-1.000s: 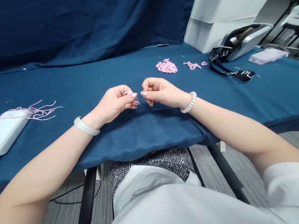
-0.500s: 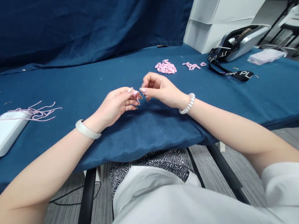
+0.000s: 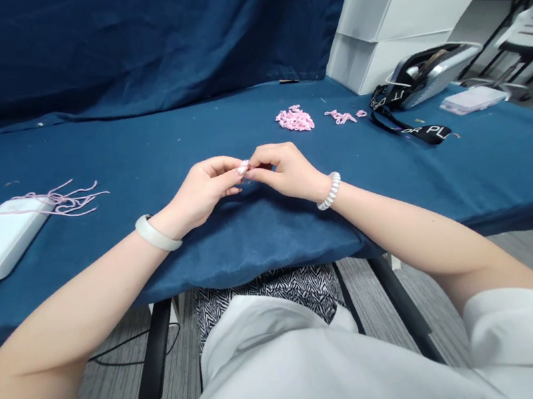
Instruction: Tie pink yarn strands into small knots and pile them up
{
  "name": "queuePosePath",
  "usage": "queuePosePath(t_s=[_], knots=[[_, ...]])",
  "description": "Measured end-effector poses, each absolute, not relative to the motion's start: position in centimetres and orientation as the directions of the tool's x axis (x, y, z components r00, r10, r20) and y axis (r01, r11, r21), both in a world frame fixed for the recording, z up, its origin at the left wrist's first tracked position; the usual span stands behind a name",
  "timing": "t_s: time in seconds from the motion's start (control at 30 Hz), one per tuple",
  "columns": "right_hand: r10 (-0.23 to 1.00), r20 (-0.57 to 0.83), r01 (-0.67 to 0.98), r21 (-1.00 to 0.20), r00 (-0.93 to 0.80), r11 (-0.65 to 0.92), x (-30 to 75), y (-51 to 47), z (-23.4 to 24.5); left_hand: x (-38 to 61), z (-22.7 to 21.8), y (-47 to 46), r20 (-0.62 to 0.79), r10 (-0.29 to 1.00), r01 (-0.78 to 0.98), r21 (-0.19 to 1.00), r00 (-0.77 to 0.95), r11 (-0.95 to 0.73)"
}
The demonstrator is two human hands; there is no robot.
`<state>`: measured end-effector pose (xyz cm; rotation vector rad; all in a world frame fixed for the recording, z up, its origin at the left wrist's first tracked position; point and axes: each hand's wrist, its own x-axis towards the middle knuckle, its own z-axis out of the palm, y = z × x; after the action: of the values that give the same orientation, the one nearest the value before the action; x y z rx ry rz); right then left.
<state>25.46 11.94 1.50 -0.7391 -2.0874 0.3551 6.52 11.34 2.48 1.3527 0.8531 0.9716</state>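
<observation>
My left hand [image 3: 207, 189] and my right hand [image 3: 282, 170] meet at the middle of the blue cloth, their fingertips pressed together. A small pink piece of yarn [image 3: 243, 167] seems pinched between them, mostly hidden by my fingers. A heap of pink yarn bits [image 3: 294, 119] lies beyond my hands, with a smaller pink cluster [image 3: 340, 117] to its right. Longer pink strands [image 3: 59, 201] drape over a white power bank [image 3: 0, 240] to the left of my left hand.
The blue cloth-covered table [image 3: 135, 139] holds a black lettered lanyard [image 3: 412, 134], a silver-and-black case [image 3: 429, 74] and a flat translucent box [image 3: 473, 100]. White shelving [image 3: 383, 12] stands at the back right. A blue curtain hangs behind.
My hands have closed toward each other, from a small gap between them to fingertips touching. My right hand has dropped slightly nearer the table's front edge.
</observation>
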Motion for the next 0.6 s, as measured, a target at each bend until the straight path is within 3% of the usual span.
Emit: queuePosePath(t_s=[0.3, 0.47, 0.6], knots=[[0.737, 0.570, 0.360, -0.644, -0.362, 0.675, 26.0, 12.2, 1.9, 6.3, 2.3, 11.7, 0.035, 0.938, -0.046, 0.999, 0.344, -0.021], [0.798, 0.522, 0.113, -0.811, -0.300, 0.573, 26.6, 12.8, 2.8, 6.6, 2.8, 11.4, 0.060, 0.960, -0.105, 0.994, 0.272, -0.032], [0.844, 0.491, -0.077, -0.870, -0.213, 0.487, 27.2, 13.5, 3.3, 6.6, 3.2, 11.5, 0.024, 0.978, -0.127, 0.992, 0.206, 0.002]])
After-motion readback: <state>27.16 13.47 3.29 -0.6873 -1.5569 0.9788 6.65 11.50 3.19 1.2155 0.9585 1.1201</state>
